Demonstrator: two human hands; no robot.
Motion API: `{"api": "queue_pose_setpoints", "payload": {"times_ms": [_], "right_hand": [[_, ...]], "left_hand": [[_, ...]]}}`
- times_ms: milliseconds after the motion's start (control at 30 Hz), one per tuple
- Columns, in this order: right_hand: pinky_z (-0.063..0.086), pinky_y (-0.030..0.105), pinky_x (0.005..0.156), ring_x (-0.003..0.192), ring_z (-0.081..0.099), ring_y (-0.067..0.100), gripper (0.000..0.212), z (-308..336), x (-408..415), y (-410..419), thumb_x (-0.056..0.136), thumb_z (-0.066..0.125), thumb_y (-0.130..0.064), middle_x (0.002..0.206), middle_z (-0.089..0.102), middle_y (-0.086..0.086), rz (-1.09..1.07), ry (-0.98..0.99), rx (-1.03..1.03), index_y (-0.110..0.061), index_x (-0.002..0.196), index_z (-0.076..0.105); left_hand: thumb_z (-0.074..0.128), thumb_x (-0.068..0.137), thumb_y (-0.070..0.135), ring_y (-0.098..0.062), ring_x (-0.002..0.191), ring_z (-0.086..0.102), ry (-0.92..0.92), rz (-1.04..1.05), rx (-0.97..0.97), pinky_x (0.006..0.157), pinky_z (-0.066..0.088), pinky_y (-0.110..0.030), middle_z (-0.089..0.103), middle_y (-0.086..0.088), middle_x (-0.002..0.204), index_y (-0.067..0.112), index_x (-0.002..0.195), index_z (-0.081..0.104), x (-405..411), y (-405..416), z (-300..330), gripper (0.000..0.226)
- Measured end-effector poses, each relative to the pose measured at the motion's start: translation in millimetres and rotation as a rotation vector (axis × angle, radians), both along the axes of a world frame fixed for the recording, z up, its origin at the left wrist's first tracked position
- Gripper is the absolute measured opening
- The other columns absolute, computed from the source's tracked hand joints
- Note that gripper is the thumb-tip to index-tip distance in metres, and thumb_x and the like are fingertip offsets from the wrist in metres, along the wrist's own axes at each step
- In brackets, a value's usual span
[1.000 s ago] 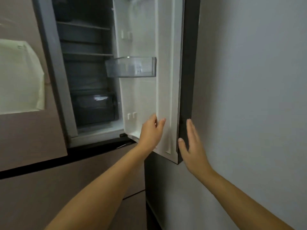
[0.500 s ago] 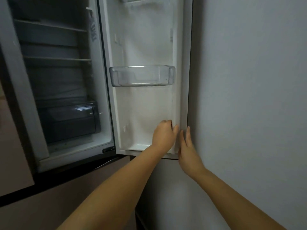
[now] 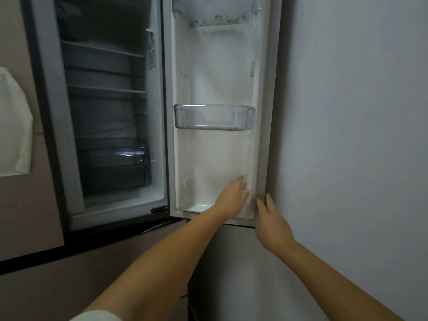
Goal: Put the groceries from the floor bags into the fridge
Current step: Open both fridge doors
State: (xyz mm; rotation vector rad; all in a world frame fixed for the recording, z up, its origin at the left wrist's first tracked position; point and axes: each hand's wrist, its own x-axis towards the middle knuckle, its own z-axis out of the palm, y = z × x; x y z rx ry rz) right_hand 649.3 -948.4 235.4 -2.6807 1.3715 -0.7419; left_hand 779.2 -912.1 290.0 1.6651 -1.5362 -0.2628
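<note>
1. Fridge (image 3: 108, 126): upper compartment stands open. The interior is dark, with two shelves and a drawer (image 3: 113, 167) at the bottom. No groceries can be made out on the shelves; a dark shape on the top level is too dim to name.

2. Fridge door (image 3: 215, 77): swung wide to the right, its inner face to the camera, its outer edge close against the wall (image 3: 352, 135).

3. Door bin (image 3: 214, 117): clear plastic, mounted at mid-height of the door, apparently empty. A second bin at the top edge of the view holds something pale and speckled, not identifiable.

4. Left hand (image 3: 232, 198): fingers extended and a little blurred, laid against the lower inner panel of the door near its outer edge. It holds nothing.

5. Right hand (image 3: 272, 221): fingers straight, at the door's outer edge low down, between door and wall. It holds nothing. Whether it touches the door or the wall cannot be told.

6. Groceries and floor bags: not in view. Neither hand carries any item.

7. Step in hand, as judged: opening the door fully and steadying it, before any loading.

8. Next move, as judged: both hands come off the door, then a turn and a reach down to the bags for a first item. The door must stay open unaided.
</note>
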Motion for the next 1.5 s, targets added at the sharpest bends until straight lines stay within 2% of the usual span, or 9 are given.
{"api": "queue_pose_setpoints", "payload": {"times_ms": [133, 233, 367, 433, 633, 833, 1067, 1367, 1500], "right_hand": [[0.041, 0.027, 0.074, 0.108, 0.059, 0.03, 0.022, -15, 35, 34, 0.094, 0.045, -0.017, 0.113, 0.061, 0.018, 0.006, 0.065, 0.247, -0.005, 0.105, 0.06], [0.037, 0.027, 0.064, 0.081, 0.062, 0.03, 0.031, -24, 81, 59, 0.089, 0.045, -0.014, 0.075, 0.057, 0.013, 0.166, 0.025, 0.354, -0.012, 0.059, 0.051], [0.047, 0.025, 0.073, 0.097, 0.064, 0.023, 0.025, -15, 162, 111, 0.098, 0.043, -0.02, 0.102, 0.067, 0.007, 0.518, -0.075, 0.446, -0.015, 0.102, 0.067], [0.041, 0.015, 0.086, 0.117, 0.055, 0.015, 0.035, -3, 203, 138, 0.1, 0.043, -0.021, 0.131, 0.058, 0.002, 0.68, -0.154, 0.475, -0.017, 0.133, 0.053], [0.028, 0.032, 0.114, 0.141, 0.031, 0.017, 0.058, 16, 331, 198, 0.099, 0.044, -0.034, 0.153, 0.032, -0.001, 0.906, -0.257, 0.545, -0.02, 0.151, 0.022], [0.043, 0.032, 0.097, 0.123, 0.051, 0.022, 0.049, 12, 393, 209, 0.098, 0.045, -0.037, 0.139, 0.049, 0.008, 0.8, -0.414, 0.589, -0.01, 0.139, 0.037], [0.041, 0.031, 0.096, 0.124, 0.05, 0.023, 0.046, 13, 377, 212, 0.099, 0.046, -0.032, 0.138, 0.051, 0.008, 0.86, -0.418, 0.565, -0.015, 0.141, 0.038], [0.03, 0.016, 0.1, 0.136, 0.037, 0.011, 0.067, -2, 310, 214, 0.096, 0.052, -0.032, 0.149, 0.036, -0.007, 1.124, -0.307, 0.411, -0.035, 0.15, 0.013], [0.034, 0.022, 0.106, 0.129, 0.044, 0.012, 0.05, 2, 280, 225, 0.099, 0.048, -0.023, 0.142, 0.047, 0.0, 1.265, -0.347, 0.202, -0.024, 0.146, 0.032]], "left_hand": [[0.039, 0.101, 0.031, -0.018, 0.117, 0.053, 0.467, 0.074, 0.04, 0.096, 0.044, -0.032, 0.054, -0.01, 0.132, 0.011, 0.136, 0.043, 48, 64, -47, 0.041], [0.034, 0.102, 0.031, -0.02, 0.094, 0.062, 0.852, 0.286, 0.023, 0.078, 0.05, -0.028, 0.065, -0.01, 0.104, 0.002, 0.123, 0.054, 104, 122, -83, 0.041], [0.026, 0.104, 0.029, -0.034, 0.125, 0.049, 1.482, 0.555, -0.349, 0.1, 0.041, -0.039, 0.051, -0.022, 0.134, -0.004, 0.137, 0.039, 182, 198, -110, 0.049], [0.026, 0.103, 0.03, -0.034, 0.131, 0.044, 1.599, 0.673, -0.543, 0.105, 0.038, -0.039, 0.044, -0.023, 0.142, -0.003, 0.141, 0.032, 216, 228, -111, 0.051], [0.033, 0.097, 0.052, -0.033, 0.139, 0.033, 1.705, 0.745, -0.802, 0.113, 0.032, -0.041, 0.028, -0.02, 0.152, 0.005, 0.148, 0.023, 283, 269, -94, 0.07], [0.031, 0.089, 0.067, -0.031, 0.14, 0.031, 1.746, 0.603, -0.838, 0.115, 0.025, -0.05, 0.029, -0.013, 0.153, 0.017, 0.149, 0.026, 306, 266, -104, 0.078], [0.028, 0.092, 0.063, -0.032, 0.134, 0.041, 1.711, 0.661, -0.877, 0.108, 0.036, -0.048, 0.039, -0.014, 0.148, 0.015, 0.144, 0.033, 289, 269, -89, 0.071], [0.026, 0.095, 0.059, -0.033, 0.133, 0.041, 1.554, 0.962, -0.854, 0.105, 0.039, -0.048, 0.04, -0.011, 0.148, 0.011, 0.145, 0.031, 254, 299, -89, 0.069], [0.036, 0.097, 0.049, -0.026, 0.109, 0.06, 1.504, 0.914, -0.772, 0.078, 0.051, -0.042, 0.056, -0.012, 0.133, 0.012, 0.14, 0.041, 235, 355, -94, 0.056]]}}
